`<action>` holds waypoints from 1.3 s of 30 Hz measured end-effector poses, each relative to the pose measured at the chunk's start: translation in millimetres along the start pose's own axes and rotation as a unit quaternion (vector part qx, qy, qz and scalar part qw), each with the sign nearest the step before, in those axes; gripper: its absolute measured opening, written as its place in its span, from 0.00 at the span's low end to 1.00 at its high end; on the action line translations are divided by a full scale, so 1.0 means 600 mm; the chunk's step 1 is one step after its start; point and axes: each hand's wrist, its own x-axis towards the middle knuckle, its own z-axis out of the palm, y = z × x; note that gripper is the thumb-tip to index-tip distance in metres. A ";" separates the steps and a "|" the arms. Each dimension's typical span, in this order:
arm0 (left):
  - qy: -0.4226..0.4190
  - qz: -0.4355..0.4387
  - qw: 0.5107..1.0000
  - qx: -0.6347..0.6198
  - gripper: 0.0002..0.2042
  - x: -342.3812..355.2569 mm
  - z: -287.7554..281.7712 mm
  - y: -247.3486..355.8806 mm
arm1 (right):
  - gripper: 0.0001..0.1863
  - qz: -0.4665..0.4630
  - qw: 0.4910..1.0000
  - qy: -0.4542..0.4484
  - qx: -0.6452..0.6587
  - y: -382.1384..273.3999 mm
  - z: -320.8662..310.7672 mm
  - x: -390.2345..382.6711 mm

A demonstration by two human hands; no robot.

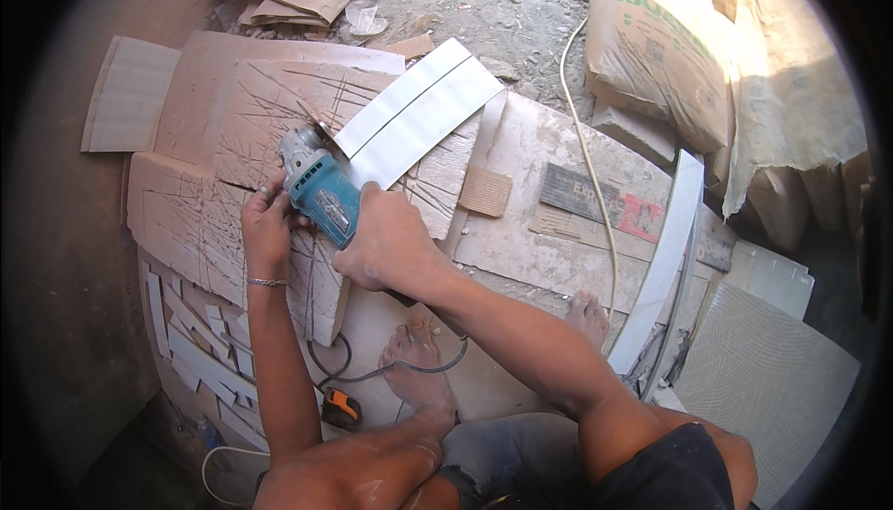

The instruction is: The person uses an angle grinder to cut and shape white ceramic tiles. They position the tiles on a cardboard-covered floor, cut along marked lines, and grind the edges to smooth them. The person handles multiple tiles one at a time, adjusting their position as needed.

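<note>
My right hand [386, 240] is wrapped round the body of a blue-green angle grinder [327, 198]. Against the left side of the tool, just behind its metal head, the curled fingers of my left hand [268, 222] close in; part of their grip is hidden. The cutting disc [323, 124] stands on edge at the near-left end of a white tile strip [423, 105]. A dark line runs lengthwise along this tile. Beneath lies a pale slab [256, 101], scored with many crossing cuts. Whether the disc touches the tile, I cannot tell.
A black cord [372, 375] loops by my foot, near an orange-and-black tape measure [341, 409]. Narrow tile offcuts [200, 357] lie at left. A pale cable [589, 147] crosses the right side, before filled sacks [656, 45]. Large tiles [763, 370] lie at the lower right.
</note>
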 end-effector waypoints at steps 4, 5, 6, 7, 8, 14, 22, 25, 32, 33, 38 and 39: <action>0.002 0.005 1.000 -0.002 0.17 0.002 -0.001 -0.005 | 0.31 -0.004 1.000 0.009 0.001 0.003 0.003 0.001; 0.002 0.005 1.000 -0.006 0.16 0.000 0.002 -0.005 | 0.31 -0.006 1.000 0.015 0.000 0.005 0.004 0.001; 0.004 0.006 1.000 -0.010 0.16 -0.001 0.001 -0.003 | 0.31 -0.004 1.000 0.012 0.003 0.003 0.003 0.002; -0.002 0.008 1.000 -0.008 0.15 -0.001 0.000 -0.004 | 0.30 -0.002 1.000 0.010 0.006 0.001 0.000 0.001; -0.007 0.010 1.000 -0.006 0.14 0.000 -0.001 -0.009 | 0.30 0.001 1.000 0.007 0.008 -0.001 -0.003 0.001; 0.040 0.088 0.995 0.024 0.11 -0.004 0.001 -0.024 | 0.29 -0.029 0.998 0.049 0.003 -0.034 -0.040 -0.009; 0.015 0.316 0.871 0.375 0.37 -0.025 0.064 0.035 | 0.21 -0.027 0.989 0.135 0.060 -0.036 -0.137 -0.059; -0.050 0.312 0.851 0.419 0.45 -0.003 0.084 0.063 | 0.14 -0.003 0.979 0.190 0.074 -0.020 -0.162 -0.079; -0.100 0.187 0.814 0.541 0.51 -0.003 0.122 0.102 | 0.10 0.037 0.958 0.254 0.124 0.062 -0.197 -0.100; -0.093 0.190 0.813 0.543 0.49 0.000 0.125 0.099 | 0.10 0.020 0.955 0.260 0.138 0.073 -0.198 -0.102; -0.118 0.186 0.855 0.469 0.37 0.023 0.119 0.085 | 0.09 0.051 0.947 0.278 0.150 0.095 -0.200 -0.115; -0.113 0.180 0.872 0.441 0.33 0.023 0.120 0.084 | 0.10 0.053 0.946 0.281 0.156 0.096 -0.200 -0.117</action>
